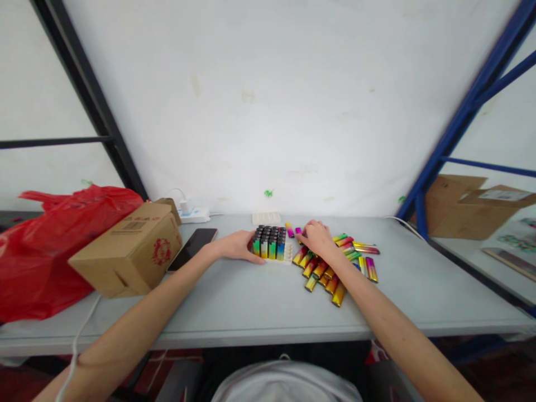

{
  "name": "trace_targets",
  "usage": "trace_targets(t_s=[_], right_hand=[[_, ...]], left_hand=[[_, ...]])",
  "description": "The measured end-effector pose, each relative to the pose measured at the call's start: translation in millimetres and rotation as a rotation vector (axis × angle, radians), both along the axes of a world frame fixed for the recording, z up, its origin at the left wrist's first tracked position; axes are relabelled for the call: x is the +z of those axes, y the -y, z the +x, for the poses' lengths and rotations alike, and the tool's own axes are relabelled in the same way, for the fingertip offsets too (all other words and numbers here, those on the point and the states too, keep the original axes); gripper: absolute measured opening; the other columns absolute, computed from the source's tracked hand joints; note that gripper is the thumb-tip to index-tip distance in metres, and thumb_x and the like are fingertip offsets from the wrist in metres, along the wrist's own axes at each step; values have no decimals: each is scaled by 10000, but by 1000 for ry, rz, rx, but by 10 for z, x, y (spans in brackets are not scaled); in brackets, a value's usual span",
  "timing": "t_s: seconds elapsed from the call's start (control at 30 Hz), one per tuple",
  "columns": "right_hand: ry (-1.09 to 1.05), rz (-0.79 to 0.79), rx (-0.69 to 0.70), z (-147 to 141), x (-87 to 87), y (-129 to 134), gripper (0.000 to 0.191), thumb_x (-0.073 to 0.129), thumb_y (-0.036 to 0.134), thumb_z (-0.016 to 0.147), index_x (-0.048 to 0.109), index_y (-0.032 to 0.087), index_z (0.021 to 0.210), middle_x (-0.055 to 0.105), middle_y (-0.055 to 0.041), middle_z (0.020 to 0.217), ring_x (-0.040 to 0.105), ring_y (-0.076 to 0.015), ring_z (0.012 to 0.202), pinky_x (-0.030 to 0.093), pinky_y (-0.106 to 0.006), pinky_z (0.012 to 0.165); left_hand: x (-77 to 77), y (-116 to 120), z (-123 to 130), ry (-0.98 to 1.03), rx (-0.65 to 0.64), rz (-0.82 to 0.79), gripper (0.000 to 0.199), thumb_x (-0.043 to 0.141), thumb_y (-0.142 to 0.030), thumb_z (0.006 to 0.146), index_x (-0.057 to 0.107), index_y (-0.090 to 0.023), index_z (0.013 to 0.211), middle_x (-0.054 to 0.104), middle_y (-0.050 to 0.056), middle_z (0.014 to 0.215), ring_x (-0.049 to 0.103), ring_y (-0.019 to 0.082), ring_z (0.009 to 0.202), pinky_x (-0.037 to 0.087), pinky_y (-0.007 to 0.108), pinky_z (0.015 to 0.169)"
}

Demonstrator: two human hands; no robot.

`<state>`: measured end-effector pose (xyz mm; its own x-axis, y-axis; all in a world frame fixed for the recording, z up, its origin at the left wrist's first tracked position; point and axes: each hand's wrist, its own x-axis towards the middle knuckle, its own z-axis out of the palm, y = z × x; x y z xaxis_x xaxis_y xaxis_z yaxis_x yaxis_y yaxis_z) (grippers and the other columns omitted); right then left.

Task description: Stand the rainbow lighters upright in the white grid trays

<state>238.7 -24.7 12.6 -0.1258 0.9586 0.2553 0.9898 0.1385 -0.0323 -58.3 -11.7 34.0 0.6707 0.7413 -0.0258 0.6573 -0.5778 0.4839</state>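
Note:
My left hand [239, 245] grips the left end of a white lighter tray [288, 259], its thumb along the front and its fingers behind. Rows of upright lighters [269, 245] with black tops and green, yellow and blue bodies fill most of this tray; slots show at its right end. Just right of the tray, my right hand [317, 237] is closed, with a purple lighter [298, 231] at its fingertips. Under and around my right wrist lies a loose pile of shiny lighters [320, 270] in gold, red, green and purple, partly hidden by the forearm.
A second white tray [266, 218] lies by the wall, and a single lighter [289, 229] lies behind the filled tray. To the left are a phone [193, 248], a cardboard box [129, 245], a red plastic bag [50, 251] and a power strip [196, 214].

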Motion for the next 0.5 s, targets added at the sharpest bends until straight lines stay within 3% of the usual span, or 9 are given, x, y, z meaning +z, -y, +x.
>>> trace_targets(t_s=[0.17,0.3,0.4,0.5], right_hand=[[-96,8,2,37,-39,-45,275,549,322,975,757,142,992,707,-177,1132,644,-290,1071,464,-367,904],[-282,162,72,113,-31,-68,179,555,187,931,699,147,1030,735,-142,1053,678,-262,1000,486,-355,899],[-527,280,167,169,-30,-82,172,552,234,949,635,173,1085,746,-106,1007,703,-242,945,518,-360,879],[-805,283,249,175,-47,-60,254,556,299,938,587,196,1169,732,-87,1027,726,-217,874,558,-358,824]], left_hand=[[11,0,4,-5,2,9,828,793,-710,639,604,-225,1284,746,50,1183,697,286,1009,525,323,845],[17,8,6,-18,3,-4,785,785,-720,650,618,-231,1241,753,36,1157,703,276,993,526,317,839],[16,11,4,-7,-8,2,808,787,-713,650,603,-231,1272,748,37,1174,702,273,1000,527,317,847],[11,7,2,-13,-5,7,818,787,-713,655,599,-220,1281,748,48,1175,702,278,1001,530,326,856]])
